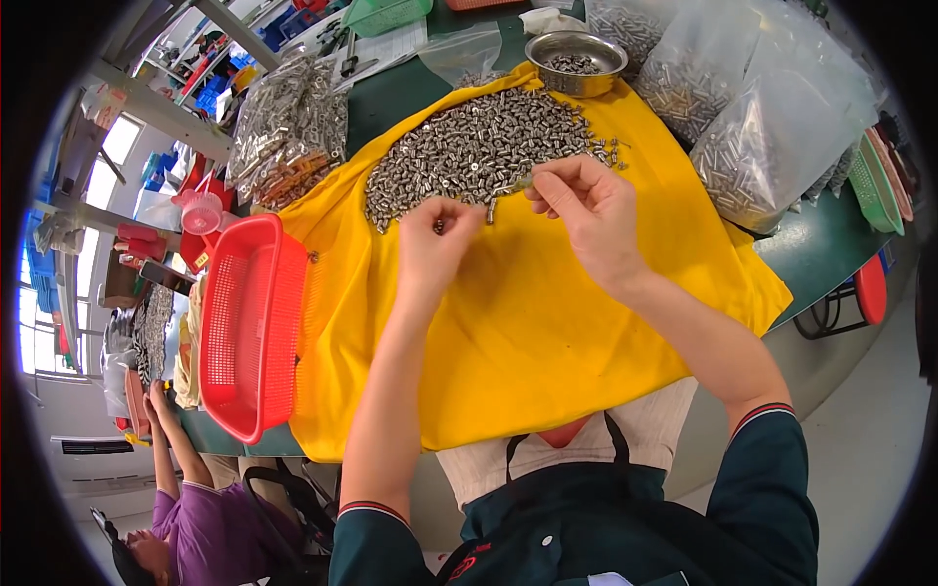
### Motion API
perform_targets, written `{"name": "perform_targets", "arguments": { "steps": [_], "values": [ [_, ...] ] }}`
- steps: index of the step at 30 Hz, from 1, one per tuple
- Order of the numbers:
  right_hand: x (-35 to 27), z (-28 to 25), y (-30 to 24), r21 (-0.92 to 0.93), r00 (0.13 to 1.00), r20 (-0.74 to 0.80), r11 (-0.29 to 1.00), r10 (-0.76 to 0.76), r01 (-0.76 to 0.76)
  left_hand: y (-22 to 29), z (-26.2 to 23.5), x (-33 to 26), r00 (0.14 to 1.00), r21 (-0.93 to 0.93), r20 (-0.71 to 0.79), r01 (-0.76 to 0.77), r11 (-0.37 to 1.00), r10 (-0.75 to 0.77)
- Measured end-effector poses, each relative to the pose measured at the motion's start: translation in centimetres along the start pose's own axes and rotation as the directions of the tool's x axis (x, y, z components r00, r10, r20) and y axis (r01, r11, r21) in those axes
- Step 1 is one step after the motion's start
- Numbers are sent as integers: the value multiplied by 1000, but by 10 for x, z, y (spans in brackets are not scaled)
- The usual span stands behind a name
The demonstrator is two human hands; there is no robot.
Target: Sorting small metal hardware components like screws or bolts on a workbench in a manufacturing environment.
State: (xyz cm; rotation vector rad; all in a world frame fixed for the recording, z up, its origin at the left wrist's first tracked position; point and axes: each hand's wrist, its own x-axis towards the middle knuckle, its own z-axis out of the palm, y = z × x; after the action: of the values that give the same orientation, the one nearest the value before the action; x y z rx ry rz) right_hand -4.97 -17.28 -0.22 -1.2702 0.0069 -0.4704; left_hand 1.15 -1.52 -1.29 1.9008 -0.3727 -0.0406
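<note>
1. Left hand (430,239): at the near edge of the pile of small metal parts (474,146), fingers curled narrow, tips pinched on one small part from the pile; the part itself is too small to make out.
2. Right hand (586,210): just at 3 o'clock of the left hand, thumb and forefinger closed on a small metal part at the pile's near edge.
3. Pile lies on a yellow cloth (528,332) spread over the green desk (821,244), at 12 o'clock of both hands.
4. Metal bowl (576,61) with more parts touches the pile's far side, at 1 o'clock.
5. Clear bags of parts (743,127) stand at 2 o'clock; another bagged heap (288,122) at 10 o'clock.
6. Red plastic basket (249,327) at 9 o'clock, its edge over the cloth.
7. Another person in a purple shirt (210,527) sits at 8 o'clock, well apart.
</note>
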Motion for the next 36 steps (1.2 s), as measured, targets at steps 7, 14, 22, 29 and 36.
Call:
{"name": "perform_targets", "arguments": {
  "steps": [7, 14, 22, 29, 36],
  "values": [
    [1, 1, 2, -23, 1000, 9, 1000, -5, 5, 4, 11, -3, 996, 417, 28, -93, 904, 90],
    [-4, 2, 0, -117, 994, 91, 991, -53, 64, 10, -20, -10, 863, -638, 464, 483, 600, -201],
    [-6, 2, -2, -142, 991, 128, 987, -50, 68, 7, -17, -9, 853, -709, 506, 496, 501, -129],
    [-8, 4, -1, -151, 990, 132, 985, -59, 78, 6, -17, -10, 846, -709, 518, 508, 489, -127],
    [-9, 4, 1, -195, 986, 147, 974, -83, 111, 2, -16, -10, 857, -698, 492, 493, 519, -153]
  ]
}}
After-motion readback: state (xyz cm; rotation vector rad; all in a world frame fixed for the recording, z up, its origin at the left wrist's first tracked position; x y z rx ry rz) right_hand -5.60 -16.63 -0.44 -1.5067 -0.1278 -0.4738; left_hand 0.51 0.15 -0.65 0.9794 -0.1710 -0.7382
